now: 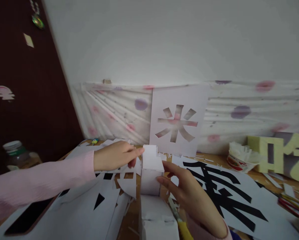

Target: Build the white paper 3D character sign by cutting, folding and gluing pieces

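A folded white paper form, built of box-like sections, stands in front of me and runs toward the lower edge of the view. My right hand grips its right side near the upper corner, thumb and fingers bent round the edge. On the other side, my left hand reaches in with the index finger stretched out, its tip at the upper left edge of the form; the other fingers are partly hidden. Below my right palm is a yellow-handled cutter; whether that hand touches it I cannot tell.
White sheets and scraps and a dark phone lie left. A sheet with a black printed character lies right. Behind stand a cut-out sheet, a paper bowl of scraps and yellow character forms. A bottle stands far left.
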Action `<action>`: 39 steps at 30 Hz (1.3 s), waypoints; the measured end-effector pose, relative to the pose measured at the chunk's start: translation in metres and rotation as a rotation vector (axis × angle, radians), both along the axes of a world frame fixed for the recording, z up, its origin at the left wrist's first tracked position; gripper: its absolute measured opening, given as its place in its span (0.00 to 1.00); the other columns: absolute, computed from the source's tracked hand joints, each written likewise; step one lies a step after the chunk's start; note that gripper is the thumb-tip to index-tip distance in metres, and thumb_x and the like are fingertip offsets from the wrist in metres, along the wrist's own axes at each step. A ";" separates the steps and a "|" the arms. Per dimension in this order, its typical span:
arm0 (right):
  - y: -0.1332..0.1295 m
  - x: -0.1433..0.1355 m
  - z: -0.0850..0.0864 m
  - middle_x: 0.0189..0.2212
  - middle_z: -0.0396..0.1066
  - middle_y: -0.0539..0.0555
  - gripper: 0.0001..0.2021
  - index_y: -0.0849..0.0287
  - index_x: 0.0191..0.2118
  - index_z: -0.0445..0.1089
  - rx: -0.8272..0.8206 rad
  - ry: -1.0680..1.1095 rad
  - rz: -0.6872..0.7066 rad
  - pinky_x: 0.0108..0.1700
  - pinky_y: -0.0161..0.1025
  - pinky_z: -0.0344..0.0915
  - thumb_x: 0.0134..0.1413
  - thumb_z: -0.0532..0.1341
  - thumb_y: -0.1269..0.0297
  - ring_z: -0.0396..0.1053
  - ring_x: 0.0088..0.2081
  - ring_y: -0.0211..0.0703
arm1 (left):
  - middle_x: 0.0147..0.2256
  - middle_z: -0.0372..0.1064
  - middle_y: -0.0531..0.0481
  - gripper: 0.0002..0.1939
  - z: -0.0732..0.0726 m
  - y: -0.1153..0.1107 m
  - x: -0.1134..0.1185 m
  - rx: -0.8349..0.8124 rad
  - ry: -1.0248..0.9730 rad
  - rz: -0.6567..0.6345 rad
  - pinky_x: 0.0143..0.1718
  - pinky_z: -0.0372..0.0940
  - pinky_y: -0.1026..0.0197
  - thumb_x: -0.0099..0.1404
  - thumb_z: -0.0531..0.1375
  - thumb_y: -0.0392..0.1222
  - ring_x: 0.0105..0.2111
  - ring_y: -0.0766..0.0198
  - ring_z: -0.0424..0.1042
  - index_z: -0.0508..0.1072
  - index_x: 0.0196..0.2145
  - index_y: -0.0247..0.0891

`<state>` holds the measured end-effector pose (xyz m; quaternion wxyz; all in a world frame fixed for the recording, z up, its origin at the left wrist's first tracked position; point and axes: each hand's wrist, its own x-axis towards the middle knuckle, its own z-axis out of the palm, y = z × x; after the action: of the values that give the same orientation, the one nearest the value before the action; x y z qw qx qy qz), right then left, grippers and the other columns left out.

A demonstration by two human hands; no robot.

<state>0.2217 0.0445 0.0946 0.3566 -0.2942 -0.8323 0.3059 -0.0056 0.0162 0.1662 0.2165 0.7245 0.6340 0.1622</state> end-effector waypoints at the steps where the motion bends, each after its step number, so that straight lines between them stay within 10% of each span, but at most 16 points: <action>1: 0.000 0.000 0.001 0.27 0.74 0.46 0.08 0.53 0.43 0.75 -0.002 0.001 -0.001 0.40 0.37 0.67 0.59 0.62 0.69 0.72 0.30 0.42 | 0.24 0.72 0.51 0.26 0.000 -0.001 -0.001 -0.035 -0.024 -0.025 0.32 0.57 0.60 0.67 0.51 0.58 0.26 0.63 0.66 0.71 0.20 0.39; 6: -0.002 0.001 0.002 0.28 0.75 0.48 0.09 0.53 0.45 0.75 -0.015 0.004 0.013 0.42 0.39 0.69 0.59 0.62 0.68 0.71 0.31 0.43 | 0.22 0.63 0.55 0.18 -0.008 0.000 -0.006 -0.030 -0.185 -0.015 0.27 0.54 0.61 0.62 0.57 0.57 0.23 0.65 0.60 0.71 0.25 0.39; 12: -0.003 0.001 0.001 0.32 0.77 0.49 0.11 0.54 0.46 0.75 -0.026 0.013 0.016 0.44 0.39 0.68 0.58 0.63 0.69 0.73 0.35 0.43 | 0.49 0.71 0.48 0.17 -0.018 -0.006 0.000 0.103 -0.554 0.019 0.49 0.62 0.56 0.67 0.52 0.55 0.49 0.57 0.68 0.66 0.30 0.41; 19: 0.002 0.003 0.002 0.36 0.79 0.52 0.11 0.55 0.47 0.75 -0.051 -0.020 0.009 0.44 0.40 0.68 0.60 0.62 0.68 0.73 0.37 0.44 | 0.25 0.68 0.55 0.18 -0.015 -0.021 0.000 -0.036 -0.703 -0.019 0.39 0.64 0.58 0.68 0.54 0.55 0.29 0.65 0.69 0.66 0.26 0.40; 30: 0.007 0.004 -0.006 0.37 0.78 0.53 0.09 0.57 0.45 0.74 -0.083 -0.036 -0.009 0.44 0.40 0.66 0.60 0.61 0.63 0.72 0.39 0.45 | 0.25 0.72 0.52 0.17 -0.110 -0.017 -0.062 -0.342 -0.403 0.072 0.23 0.57 0.63 0.55 0.65 0.56 0.18 0.66 0.66 0.75 0.26 0.37; 36: 0.008 0.003 -0.005 0.45 0.78 0.55 0.12 0.57 0.48 0.73 -0.104 -0.032 0.034 0.46 0.40 0.65 0.60 0.61 0.63 0.73 0.41 0.45 | 0.57 0.68 0.44 0.27 -0.061 0.008 -0.021 0.061 -0.886 0.098 0.54 0.63 0.55 0.69 0.47 0.58 0.53 0.58 0.69 0.65 0.58 0.41; 39: 0.007 0.004 -0.005 0.45 0.78 0.55 0.13 0.57 0.49 0.74 -0.107 -0.039 0.009 0.45 0.40 0.65 0.60 0.61 0.62 0.72 0.40 0.45 | 0.39 0.77 0.46 0.25 -0.030 0.001 -0.011 0.021 -1.320 -0.094 0.50 0.69 0.57 0.71 0.46 0.56 0.41 0.61 0.76 0.75 0.47 0.40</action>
<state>0.2254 0.0514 0.0897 0.3226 -0.3151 -0.8229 0.3456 -0.0169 0.0167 0.1359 0.5592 0.5019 0.3343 0.5688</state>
